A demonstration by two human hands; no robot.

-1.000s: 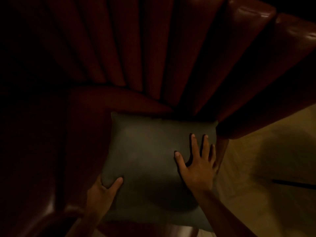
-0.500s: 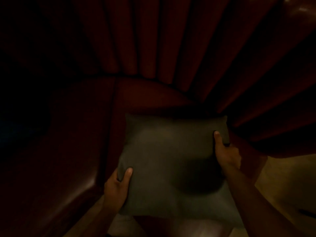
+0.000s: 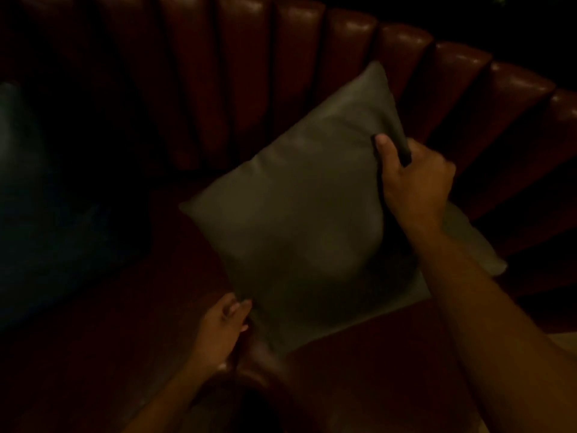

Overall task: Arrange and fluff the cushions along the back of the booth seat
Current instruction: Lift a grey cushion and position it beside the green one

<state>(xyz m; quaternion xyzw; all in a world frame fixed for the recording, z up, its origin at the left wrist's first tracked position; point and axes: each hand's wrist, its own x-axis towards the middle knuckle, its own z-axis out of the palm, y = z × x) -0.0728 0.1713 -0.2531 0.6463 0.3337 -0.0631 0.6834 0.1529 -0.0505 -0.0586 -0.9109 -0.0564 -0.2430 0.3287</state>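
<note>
A square grey-green cushion (image 3: 299, 214) is tilted like a diamond, raised over the dark red booth seat (image 3: 131, 323) and leaning toward the ribbed backrest (image 3: 249, 73). My right hand (image 3: 412, 179) grips its upper right edge, thumb on the front face and fingers behind. My left hand (image 3: 223, 329) holds the lower left edge, fingers curled at the cushion's border. The scene is very dim.
A second, bluish cushion (image 3: 34, 195) lies in shadow at the far left of the seat. The padded red backrest curves round to the right (image 3: 515, 98). A strip of pale floor (image 3: 565, 342) shows at the right edge.
The cushion has been lifted off the seat and turned from lying square to a tilted diamond. My right hand went from flat on its face to gripping its edge.
</note>
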